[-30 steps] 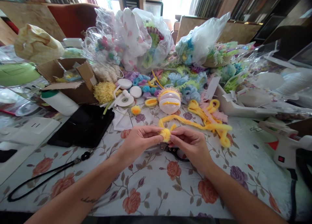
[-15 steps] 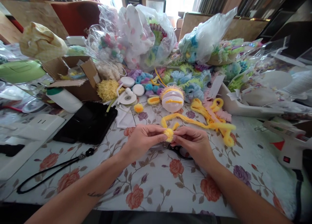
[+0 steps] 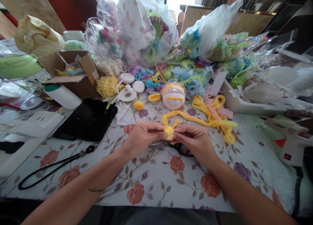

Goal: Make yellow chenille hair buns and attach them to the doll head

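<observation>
Between my two hands is a small coil of fuzzy yellow yarn (image 3: 168, 132). My left hand (image 3: 146, 135) pinches its left side with thumb and fingers. From the other side my right hand (image 3: 192, 138) grips it, also in a pinch. A long yellow strand runs from the coil up and off to the right, joining a loose heap of the same yarn (image 3: 210, 120). Partly hidden under my right hand lies a pair of scissors (image 3: 182, 150) with black handles. Beyond the hands sit an orange-yellow pompom (image 3: 139, 105) and a white ball with yellow trim (image 3: 173, 97).
A hot glue gun (image 3: 290, 140) stands at the right. A black tablet-like slab (image 3: 85, 120) with a wrist strap lies left. Behind are a cardboard box (image 3: 70, 81), a white ribbon spool (image 3: 127, 94), a white tray (image 3: 249, 106) and bulging plastic bags (image 3: 137, 29).
The view has tilted down slightly, so the background sits higher. My fingers have shifted a little on the yellow coil, which both hands still hold.
</observation>
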`<state>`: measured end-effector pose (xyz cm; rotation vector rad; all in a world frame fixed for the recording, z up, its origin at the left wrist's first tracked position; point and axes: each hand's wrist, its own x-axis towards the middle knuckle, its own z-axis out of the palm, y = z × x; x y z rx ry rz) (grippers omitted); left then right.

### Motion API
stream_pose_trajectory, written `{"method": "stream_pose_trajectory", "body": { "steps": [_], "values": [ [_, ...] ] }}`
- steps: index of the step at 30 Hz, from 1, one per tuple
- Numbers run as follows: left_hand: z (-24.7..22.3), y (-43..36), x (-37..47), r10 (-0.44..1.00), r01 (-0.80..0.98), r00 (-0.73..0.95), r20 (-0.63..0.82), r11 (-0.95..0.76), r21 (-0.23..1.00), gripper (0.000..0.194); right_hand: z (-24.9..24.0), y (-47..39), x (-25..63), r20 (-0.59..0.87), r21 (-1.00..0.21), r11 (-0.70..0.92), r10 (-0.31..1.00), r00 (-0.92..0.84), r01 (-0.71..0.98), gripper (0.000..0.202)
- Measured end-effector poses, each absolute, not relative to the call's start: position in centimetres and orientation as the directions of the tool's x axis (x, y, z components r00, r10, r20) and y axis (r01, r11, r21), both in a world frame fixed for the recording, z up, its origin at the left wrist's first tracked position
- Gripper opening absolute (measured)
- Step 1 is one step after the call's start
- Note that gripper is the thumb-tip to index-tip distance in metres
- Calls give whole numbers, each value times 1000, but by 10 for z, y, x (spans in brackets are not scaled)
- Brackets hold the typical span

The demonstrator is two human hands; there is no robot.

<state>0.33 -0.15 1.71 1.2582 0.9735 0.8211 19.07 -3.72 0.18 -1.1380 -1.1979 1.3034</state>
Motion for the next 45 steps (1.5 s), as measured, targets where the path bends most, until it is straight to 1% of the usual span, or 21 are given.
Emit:
{"method": "stream_pose_trajectory", "body": {
  "steps": [6, 9, 12, 14, 16, 20, 24, 28, 30, 34, 41, 45],
  "values": [
    [19, -3, 3, 907, 41, 410, -92, 83, 996, 17, 1, -35, 190, -33, -995, -39, 997, -65, -95, 12],
    [22, -4, 4, 909, 67, 397, -129, 111, 992, 20, -1, -36, 189, 14, -997, 9, 998, -63, -73, 12],
    [23, -4, 5, 911, 41, 369, -185, 183, 982, 23, -4, -37, 188, 141, -990, 141, 987, -74, 8, 10],
    [20, -3, 4, 909, 10, 369, -195, 206, 979, 23, -6, -37, 188, 246, -962, 254, 966, -86, 98, 11],
    [17, -2, 3, 906, -4, 375, -198, 215, 977, 20, -7, -38, 187, 312, -927, 325, 945, -99, 185, 13],
    [13, -1, 1, 902, -33, 369, -223, 253, 967, 14, -7, -39, 186, 363, -879, 380, 925, -112, 288, 13],
    [14, -3, 3, 892, -80, 364, -268, 316, 945, 12, -6, -39, 184, 409, -833, 431, 902, -139, 346, 12],
    [17, -5, 5, 891, -74, 346, -294, 339, 938, 12, -5, -38, 182, 484, -757, 506, 859, -166, 413, 11],
    [19, -6, 5, 891, -44, 344, -296, 330, 943, 13, -5, -38, 182, 499, -730, 513, 852, -161, 451, 9],
    [21, -6, 5, 889, 17, 363, -278, 293, 956, 20, -6, -37, 184, 485, -739, 472, 868, -108, 480, 6],
    [16, -3, 4, 901, -10, 350, -257, 278, 961, 18, -5, -37, 185, 456, -775, 442, 886, -84, 452, 4],
    [12, -2, 3, 895, -26, 357, -268, 296, 955, 22, -5, -36, 186, 420, -813, 411, 905, -73, 412, 4]
  ]
}}
